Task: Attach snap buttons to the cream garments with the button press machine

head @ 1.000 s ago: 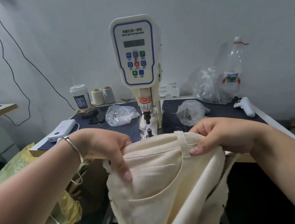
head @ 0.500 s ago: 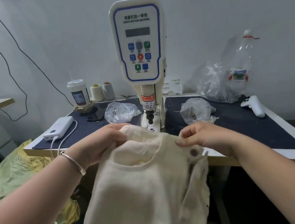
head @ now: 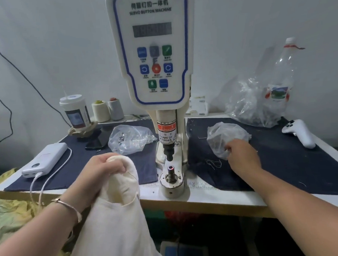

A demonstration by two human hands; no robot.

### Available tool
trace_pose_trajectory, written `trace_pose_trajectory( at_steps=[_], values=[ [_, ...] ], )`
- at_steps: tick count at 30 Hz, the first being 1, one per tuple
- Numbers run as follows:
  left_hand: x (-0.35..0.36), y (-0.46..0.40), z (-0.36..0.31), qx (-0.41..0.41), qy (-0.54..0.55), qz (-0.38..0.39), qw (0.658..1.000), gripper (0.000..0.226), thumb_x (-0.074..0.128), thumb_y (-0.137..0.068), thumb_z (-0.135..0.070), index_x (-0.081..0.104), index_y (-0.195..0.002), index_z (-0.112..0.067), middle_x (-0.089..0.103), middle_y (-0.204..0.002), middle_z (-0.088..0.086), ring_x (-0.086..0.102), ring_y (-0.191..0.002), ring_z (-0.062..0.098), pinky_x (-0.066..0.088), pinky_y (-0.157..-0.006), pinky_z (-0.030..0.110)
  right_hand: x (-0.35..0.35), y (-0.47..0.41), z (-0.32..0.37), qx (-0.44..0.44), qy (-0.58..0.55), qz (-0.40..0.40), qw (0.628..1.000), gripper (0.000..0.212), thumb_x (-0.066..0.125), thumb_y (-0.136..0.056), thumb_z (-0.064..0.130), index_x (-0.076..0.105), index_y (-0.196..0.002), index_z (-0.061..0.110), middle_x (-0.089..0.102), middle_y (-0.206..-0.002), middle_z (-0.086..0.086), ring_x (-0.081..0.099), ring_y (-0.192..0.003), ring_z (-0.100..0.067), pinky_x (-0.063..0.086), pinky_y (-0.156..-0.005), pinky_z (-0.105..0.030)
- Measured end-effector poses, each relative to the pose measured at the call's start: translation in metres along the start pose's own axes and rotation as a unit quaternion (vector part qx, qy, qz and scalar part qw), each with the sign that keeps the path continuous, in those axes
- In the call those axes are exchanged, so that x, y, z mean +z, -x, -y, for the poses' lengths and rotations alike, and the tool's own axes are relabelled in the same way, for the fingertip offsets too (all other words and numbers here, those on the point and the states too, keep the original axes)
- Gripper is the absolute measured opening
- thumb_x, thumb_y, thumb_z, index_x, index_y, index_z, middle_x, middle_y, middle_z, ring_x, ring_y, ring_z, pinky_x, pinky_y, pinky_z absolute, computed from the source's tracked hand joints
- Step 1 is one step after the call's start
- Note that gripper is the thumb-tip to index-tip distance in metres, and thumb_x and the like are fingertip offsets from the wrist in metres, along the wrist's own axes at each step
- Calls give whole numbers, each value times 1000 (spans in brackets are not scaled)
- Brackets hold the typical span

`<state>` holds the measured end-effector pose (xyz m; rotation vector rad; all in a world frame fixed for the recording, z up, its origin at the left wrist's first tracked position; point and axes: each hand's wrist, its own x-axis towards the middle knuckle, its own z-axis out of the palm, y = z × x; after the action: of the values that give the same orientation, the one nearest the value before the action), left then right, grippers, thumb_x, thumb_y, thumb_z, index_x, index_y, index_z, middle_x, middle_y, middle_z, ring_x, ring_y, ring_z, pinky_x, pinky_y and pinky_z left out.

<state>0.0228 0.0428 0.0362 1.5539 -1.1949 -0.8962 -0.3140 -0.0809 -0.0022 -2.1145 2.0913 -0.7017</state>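
The left hand (head: 103,170) is seen at lower centre-left of the frame, forearm raised from the lower left corner, a thin bracelet (head: 68,206) worn at the wrist. Its fingers are curled tightly round a bunched upper edge of the cream garment (head: 117,217), which is gripped in the fist and hangs down from it toward the bottom edge of the frame, in front of the table's near edge. The garment is held just left of the button press machine (head: 153,57), apart from its lower die post (head: 170,171); nothing is placed on the die. The right hand (head: 241,153) is extended forward at centre-right, forearm entering from the lower right corner, palm turned down over the dark cloth mat (head: 282,161). Its fingertips are bent at the near edge of a small clear plastic bag (head: 225,138) and are in contact with it; whether anything is pinched between them cannot be told, as the fingertips are hidden by the back of the hand. A second clear bag (head: 130,139) lies left of the machine column. A white power bank (head: 44,160) is noted at the left edge of the table (head: 216,201).
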Motion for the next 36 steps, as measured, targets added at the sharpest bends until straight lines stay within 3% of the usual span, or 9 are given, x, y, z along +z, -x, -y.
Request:
trace_pose_trajectory(
  at_steps=[2, 4, 6, 9, 11, 16, 23, 30, 36],
  values=[
    [5, -15, 9, 19, -27, -33, 999, 20, 62, -55, -18, 69, -70, -6, 60, -64, 3, 54, -63, 14, 42, -59, 29, 6, -10, 2, 20, 16, 30, 999, 31, 46, -93, 6, 69, -106, 22, 63, -111, -6, 60, -98, -35, 41, -70, -32],
    [10, -28, 18, 44, -83, -52, 994, 7, 63, -64, -15, 67, -65, -10, 56, -58, -4, 51, -60, 11, 40, -57, 28, 8, -20, 2, 30, 4, 49, 998, 23, 50, -95, 14, 71, -99, 23, 65, -105, -6, 61, -94, -33, 39, -68, -30],
    [16, -39, 29, 68, -145, -78, 984, 13, 58, -73, -16, 65, -63, -11, 59, -58, -2, 52, -62, 14, 41, -61, 30, 9, -26, 3, 40, -1, 72, 997, 15, 56, -93, 20, 71, -90, 23, 67, -93, -7, 61, -83, -29, 39, -66, -29],
    [22, -46, 41, 79, -205, -97, 971, 22, 49, -65, -31, 66, -63, -16, 66, -65, -1, 59, -71, 20, 47, -68, 34, 12, -30, 4, 62, 11, 68, 996, 13, 59, -91, 23, 71, -88, 22, 60, -76, -3, 56, -73, -27, 41, -64, -29],
    [24, -49, 45, 71, -195, -101, 973, 25, 49, -64, -32, 61, -62, -10, 60, -61, 1, 52, -66, 21, 43, -64, 35, 16, -29, 3, 74, 4, 43, 996, 12, 60, -91, 23, 71, -86, 24, 53, -68, 2, 53, -71, -26, 39, -62, -28],
    [20, -54, 50, 52, -138, -98, 984, 25, 55, -62, -30, 48, -57, -7, 43, -57, -3, 40, -60, 15, 34, -60, 31, 22, -24, 0, 76, -33, -28, 996, 12, 63, -86, 19, 73, -82, 24, 60, -72, 0, 50, -68, -24, 35, -59, -27],
    [20, -56, 55, 61, -125, -103, 985, 28, 56, -62, -30, 44, -58, -5, 40, -58, -2, 38, -60, 14, 34, -60, 32, 19, -31, 1, 55, -10, 45, 997, 7, 64, -89, 39, 68, -84, 37, 68, -97, -3, 62, -87, -29, 38, -68, -29],
    [20, -58, 56, 67, -127, -98, 985, 22, 55, -62, -30, 41, -50, -17, 37, -53, -8, 35, -55, 10, 33, -58, 31, 22, -31, 1, 69, -22, 5, 997, 9, 66, -87, 33, 75, -89, 36, 71, -91, -1, 64, -83, -26, 39, -63, -26],
    [21, -57, 55, 69, -120, -105, 985, 22, 55, -61, -30, 43, -53, -14, 37, -55, -7, 35, -55, 10, 32, -58, 31, 24, -32, 1, 73, -9, -9, 997, 8, 63, -89, 28, 71, -89, 26, 67, -85, -5, 55, -73, -26, 37, -64, -28]
  ],
)
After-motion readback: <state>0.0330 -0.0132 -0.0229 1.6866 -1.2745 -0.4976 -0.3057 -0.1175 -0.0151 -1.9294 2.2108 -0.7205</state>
